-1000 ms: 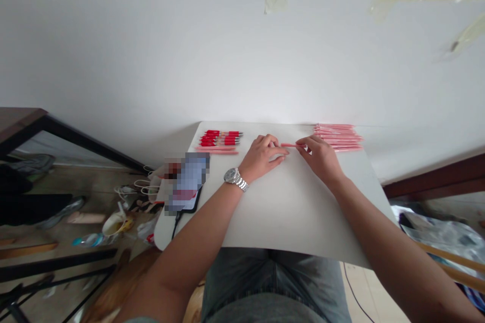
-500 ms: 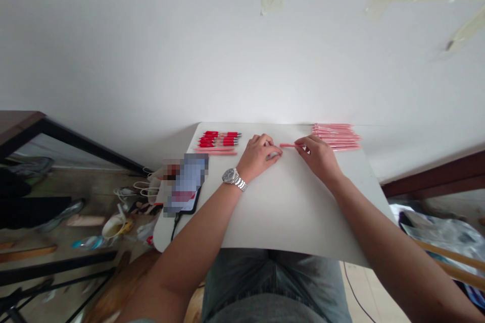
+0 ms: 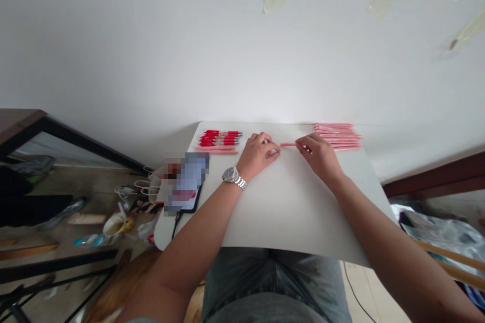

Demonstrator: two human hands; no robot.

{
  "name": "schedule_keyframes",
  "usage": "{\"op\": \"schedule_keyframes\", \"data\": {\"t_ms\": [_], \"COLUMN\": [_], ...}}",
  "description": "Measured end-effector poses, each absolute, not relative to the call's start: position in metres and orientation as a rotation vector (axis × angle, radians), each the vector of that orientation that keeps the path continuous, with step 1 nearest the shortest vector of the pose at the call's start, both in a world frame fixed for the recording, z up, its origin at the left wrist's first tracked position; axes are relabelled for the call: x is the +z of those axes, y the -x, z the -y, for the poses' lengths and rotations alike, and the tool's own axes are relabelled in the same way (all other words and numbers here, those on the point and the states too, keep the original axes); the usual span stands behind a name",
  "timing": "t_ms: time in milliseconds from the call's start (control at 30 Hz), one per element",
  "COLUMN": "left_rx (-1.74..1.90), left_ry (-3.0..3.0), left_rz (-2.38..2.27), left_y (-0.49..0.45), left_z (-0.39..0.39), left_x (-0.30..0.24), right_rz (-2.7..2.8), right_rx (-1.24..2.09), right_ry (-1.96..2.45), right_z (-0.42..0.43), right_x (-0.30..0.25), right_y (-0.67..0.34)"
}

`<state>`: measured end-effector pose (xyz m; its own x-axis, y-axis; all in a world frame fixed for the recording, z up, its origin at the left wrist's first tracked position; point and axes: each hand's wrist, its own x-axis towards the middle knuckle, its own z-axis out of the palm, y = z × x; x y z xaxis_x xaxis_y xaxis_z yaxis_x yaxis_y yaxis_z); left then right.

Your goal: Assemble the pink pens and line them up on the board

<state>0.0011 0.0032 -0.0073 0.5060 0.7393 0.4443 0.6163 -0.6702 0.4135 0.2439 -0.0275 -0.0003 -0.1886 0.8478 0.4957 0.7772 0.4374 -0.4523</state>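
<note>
My right hand (image 3: 316,154) pinches a thin pink stick (image 3: 288,144), perhaps a pen refill, between thumb and fingertips. The stick points left, low over the white table, its right end hidden by my fingers. Just off its left end, my left hand (image 3: 261,150) has thumb and forefinger curled together in a pinch; anything between them is too small to make out. Left of that hand lie several red pens (image 3: 220,138) in a row, with a few pink sticks (image 3: 216,151) below them. Beyond my right hand rests a bundle of similar pink sticks (image 3: 341,136).
A phone (image 3: 189,181), blurred out and plugged into a cable, lies along the left edge of the white table (image 3: 280,212). The wall (image 3: 242,60) rises right behind the tabletop. On the floor at left are a cup (image 3: 113,224) and a bottle (image 3: 89,240).
Both hands stay almost in place. My left fingertips have shifted very slightly left, away from the stick's end. The whole view has drifted a little.
</note>
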Motion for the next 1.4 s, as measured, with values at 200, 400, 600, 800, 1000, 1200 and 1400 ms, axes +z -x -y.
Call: {"op": "schedule_keyframes", "data": {"t_ms": [200, 400, 600, 800, 1000, 1200, 1400], "left_rx": [0.932, 0.995, 1.01, 1.028, 1.012, 1.004, 1.006], "left_ry": [-2.523, -2.478, -2.445, -2.434, -2.426, -2.428, -2.421], "left_rz": [-1.195, -1.295, -1.341, -1.372, -1.396, -1.407, -1.416], "left_y": [-0.0013, -0.0002, -0.0001, -0.0006, -0.0006, -0.0002, 0.0003], "left_z": [-0.0037, -0.0052, -0.0055, -0.0042, -0.0036, -0.0042, -0.0037], "left_x": [-0.0061, -0.0078, -0.008, -0.0063, -0.0042, -0.0048, -0.0047], "right_rz": [1.963, 1.962, 1.962, 1.958, 1.95, 1.956, 1.946], "right_rx": [0.124, 0.109, 0.072, 0.039, 0.039, 0.037, 0.043], "right_ry": [1.328, 1.318, 1.308, 1.29, 1.292, 1.307, 1.304], "right_z": [0.0266, 0.0271, 0.0261, 0.0268, 0.0268, 0.0264, 0.0257], "right_x": [-0.0005, -0.0005, -0.0019, -0.0005, 0.0001, 0.0004, 0.0], "right_y": [-0.244, -0.2437, -0.2441, -0.2434, -0.2429, -0.2423, -0.2431]}}
